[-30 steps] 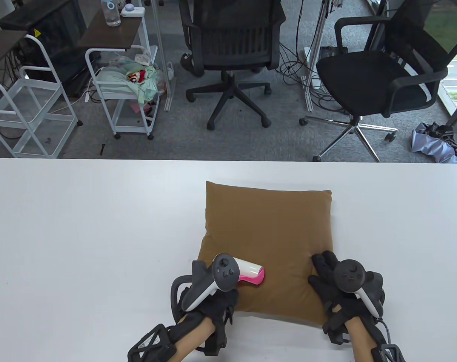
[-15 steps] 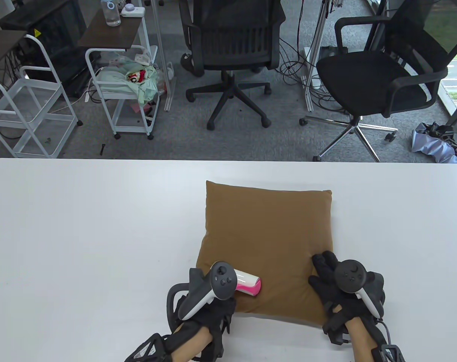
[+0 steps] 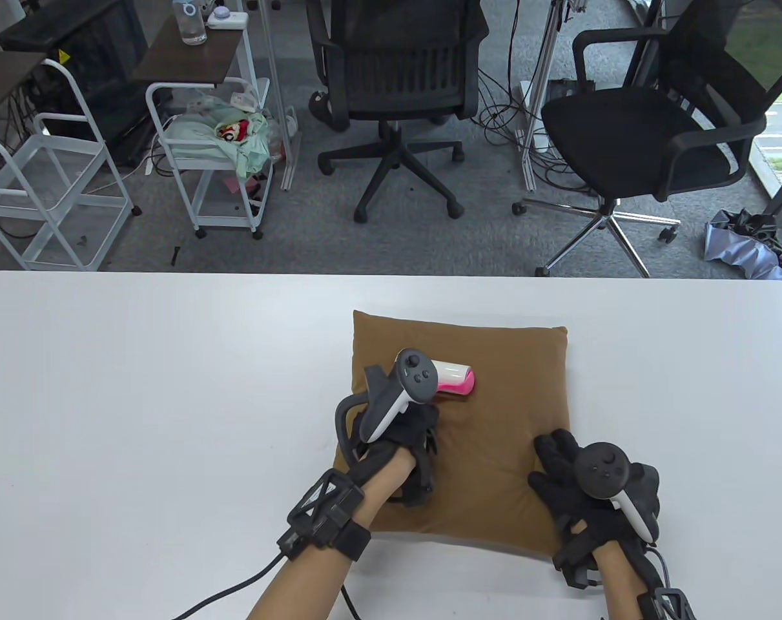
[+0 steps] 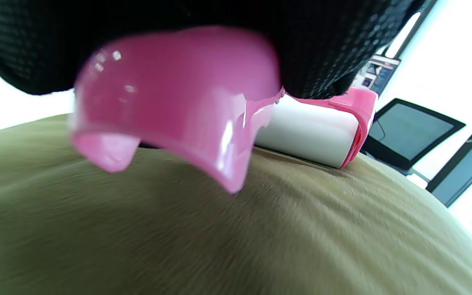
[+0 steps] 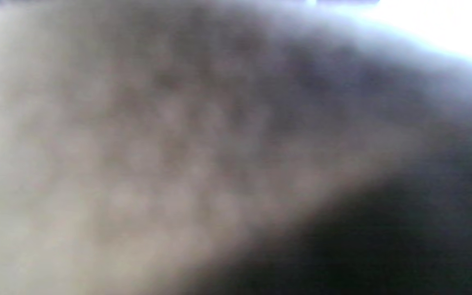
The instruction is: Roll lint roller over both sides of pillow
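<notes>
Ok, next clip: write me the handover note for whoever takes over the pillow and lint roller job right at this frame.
Left hand: grips the pink lint roller by its handle, white roll resting on the brown pillow near its far left part.
Right hand: rests flat on the pillow's near right corner, pinning it.
Pillow lies flat on the white table.
Done: rolling of the upward side is under way; how much is covered cannot be told.
Left: finish this side, flip the pillow, roll the other side.
</notes>
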`<act>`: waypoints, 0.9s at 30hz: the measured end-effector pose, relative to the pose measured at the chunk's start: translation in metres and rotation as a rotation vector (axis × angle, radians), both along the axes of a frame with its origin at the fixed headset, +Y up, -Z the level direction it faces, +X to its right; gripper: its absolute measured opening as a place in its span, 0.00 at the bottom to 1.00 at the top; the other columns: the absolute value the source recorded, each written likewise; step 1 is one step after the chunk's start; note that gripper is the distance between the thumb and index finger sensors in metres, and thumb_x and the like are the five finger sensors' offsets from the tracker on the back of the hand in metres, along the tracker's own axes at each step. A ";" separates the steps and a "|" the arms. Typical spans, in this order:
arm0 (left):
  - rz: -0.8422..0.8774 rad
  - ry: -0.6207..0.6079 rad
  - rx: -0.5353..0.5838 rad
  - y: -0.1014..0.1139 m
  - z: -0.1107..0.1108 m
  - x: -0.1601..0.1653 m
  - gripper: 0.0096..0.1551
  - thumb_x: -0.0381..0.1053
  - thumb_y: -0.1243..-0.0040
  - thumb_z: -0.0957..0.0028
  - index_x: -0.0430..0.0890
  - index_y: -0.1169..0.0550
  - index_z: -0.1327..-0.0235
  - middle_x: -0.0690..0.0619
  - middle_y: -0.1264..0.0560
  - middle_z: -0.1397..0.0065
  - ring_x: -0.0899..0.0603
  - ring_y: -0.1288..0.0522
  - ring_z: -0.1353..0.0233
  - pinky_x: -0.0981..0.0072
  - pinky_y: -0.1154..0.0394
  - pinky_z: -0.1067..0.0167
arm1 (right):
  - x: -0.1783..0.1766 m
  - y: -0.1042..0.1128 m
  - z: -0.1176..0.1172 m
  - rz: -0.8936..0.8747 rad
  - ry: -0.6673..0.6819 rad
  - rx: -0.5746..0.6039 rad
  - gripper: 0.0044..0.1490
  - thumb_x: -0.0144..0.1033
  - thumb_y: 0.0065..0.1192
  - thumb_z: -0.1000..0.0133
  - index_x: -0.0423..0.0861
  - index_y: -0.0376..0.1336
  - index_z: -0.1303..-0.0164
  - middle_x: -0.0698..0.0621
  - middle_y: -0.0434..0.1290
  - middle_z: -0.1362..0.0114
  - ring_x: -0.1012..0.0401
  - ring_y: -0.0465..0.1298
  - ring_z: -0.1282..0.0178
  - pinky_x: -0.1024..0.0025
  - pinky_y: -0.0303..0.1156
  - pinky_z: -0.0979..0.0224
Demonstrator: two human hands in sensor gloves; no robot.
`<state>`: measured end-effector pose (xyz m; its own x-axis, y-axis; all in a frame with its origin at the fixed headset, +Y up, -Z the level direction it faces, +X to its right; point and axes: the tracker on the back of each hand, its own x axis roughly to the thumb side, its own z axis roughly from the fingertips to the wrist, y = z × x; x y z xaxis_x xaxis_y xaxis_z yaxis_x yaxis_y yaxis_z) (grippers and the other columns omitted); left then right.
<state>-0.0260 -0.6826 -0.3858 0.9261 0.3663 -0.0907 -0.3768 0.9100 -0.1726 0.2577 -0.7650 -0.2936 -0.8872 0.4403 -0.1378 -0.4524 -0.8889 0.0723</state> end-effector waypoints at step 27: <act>0.416 -0.135 0.213 0.023 0.048 0.028 0.43 0.48 0.20 0.70 0.50 0.24 0.36 0.49 0.15 0.37 0.44 0.07 0.48 0.52 0.12 0.49 | -0.032 0.075 -0.013 -0.497 -0.025 0.123 0.35 0.64 0.58 0.53 0.60 0.68 0.38 0.53 0.73 0.24 0.48 0.68 0.21 0.46 0.66 0.23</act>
<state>0.0024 -0.6598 -0.3383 0.6954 0.7054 0.1369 -0.7034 0.7072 -0.0714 0.2253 -0.6897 -0.3068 -0.5635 0.8226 -0.0767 -0.8229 -0.5671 -0.0356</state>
